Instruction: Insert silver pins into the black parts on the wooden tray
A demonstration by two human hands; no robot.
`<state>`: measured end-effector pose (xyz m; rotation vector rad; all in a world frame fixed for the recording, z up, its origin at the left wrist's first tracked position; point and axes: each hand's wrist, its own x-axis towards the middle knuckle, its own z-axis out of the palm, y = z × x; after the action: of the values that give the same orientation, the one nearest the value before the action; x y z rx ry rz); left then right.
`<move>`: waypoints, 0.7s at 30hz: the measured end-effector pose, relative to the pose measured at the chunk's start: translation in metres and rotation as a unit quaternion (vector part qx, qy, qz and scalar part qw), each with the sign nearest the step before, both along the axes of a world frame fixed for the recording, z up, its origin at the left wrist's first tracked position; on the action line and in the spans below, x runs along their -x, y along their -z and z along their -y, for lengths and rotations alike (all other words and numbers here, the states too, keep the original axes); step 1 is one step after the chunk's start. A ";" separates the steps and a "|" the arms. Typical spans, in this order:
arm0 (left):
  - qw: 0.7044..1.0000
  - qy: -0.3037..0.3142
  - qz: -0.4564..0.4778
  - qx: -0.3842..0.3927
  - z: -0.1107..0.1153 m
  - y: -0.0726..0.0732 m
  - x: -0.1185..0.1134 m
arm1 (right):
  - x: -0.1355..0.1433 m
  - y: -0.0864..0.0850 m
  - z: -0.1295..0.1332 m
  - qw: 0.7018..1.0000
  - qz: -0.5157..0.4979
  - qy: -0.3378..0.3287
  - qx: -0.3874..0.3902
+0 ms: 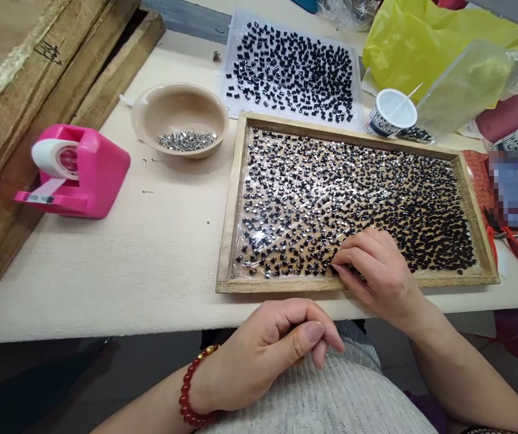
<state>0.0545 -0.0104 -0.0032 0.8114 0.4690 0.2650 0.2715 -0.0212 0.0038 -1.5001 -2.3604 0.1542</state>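
Over the front edge of a shallow wooden tray (358,282), my right hand (379,274) has its thumb and fingertips pinched together down among the small shiny black pieces (286,205). Whatever lies between those fingertips is too small to make out. The pieces stand in dense rows across the tray's clear film lining. My left hand (277,346) rests in front of the table edge, above my lap, with its fingers curled and thumb laid against them. Its palm is turned away, so anything inside is hidden. A red bead bracelet (189,386) circles that wrist.
A beige bowl (180,96) of metal pins and a pink tape dispenser (99,175) stand left of the tray. Wooden frames (24,120) are stacked far left. Behind lie a white sheet (232,66) of black pieces, a patterned cup (391,111) and a yellow bag (421,48).
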 end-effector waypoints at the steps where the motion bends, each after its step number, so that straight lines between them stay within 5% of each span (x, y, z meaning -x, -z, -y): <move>1: 1.000 0.000 0.001 -0.004 0.000 -0.001 0.000 | 0.000 0.000 0.000 1.000 0.000 0.000 0.000; 13: 0.994 0.013 0.009 0.104 0.004 0.004 -0.001 | -0.005 -0.007 0.006 0.998 -0.056 0.020 -0.029; 21: 0.999 -0.031 -0.008 0.000 -0.003 -0.002 -0.008 | 0.017 -0.031 0.029 0.967 -0.234 -0.064 0.077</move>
<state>0.0620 -0.0077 -0.0016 0.8003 0.5108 0.3162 0.2548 -0.0501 0.0350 -1.2066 -2.0892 0.6606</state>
